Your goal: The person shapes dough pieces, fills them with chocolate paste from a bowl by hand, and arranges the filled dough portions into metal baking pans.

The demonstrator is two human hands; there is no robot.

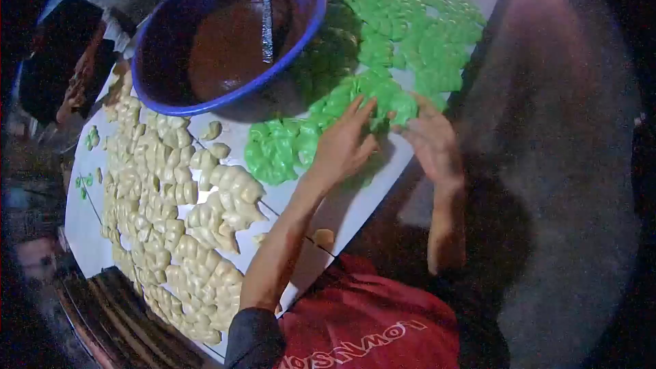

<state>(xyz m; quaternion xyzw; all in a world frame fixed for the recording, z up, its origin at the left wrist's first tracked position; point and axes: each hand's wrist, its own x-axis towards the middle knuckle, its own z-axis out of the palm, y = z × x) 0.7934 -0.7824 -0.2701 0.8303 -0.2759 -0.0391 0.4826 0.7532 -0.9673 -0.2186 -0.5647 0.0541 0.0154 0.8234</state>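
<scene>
My left hand (347,142) reaches over a spread of soft, shiny green dough pieces (273,154), its fingers stretched out and apart with the tips at the green pieces. To its right, my right hand (434,142) is slightly blurred. Its fingers are spread around the edge of a green lump (402,106) that lies between the two hands. Whether either hand pinches any dough is not clear. Some of the green dough beneath my left hand and wrist is hidden.
A large blue basin (222,106) with brown liquid (222,48) and a long metal utensil (267,27) stands on the white table (85,229). Cream-coloured dough pieces (154,212) cover the left side. Another person's arm (80,78) shows at the far left.
</scene>
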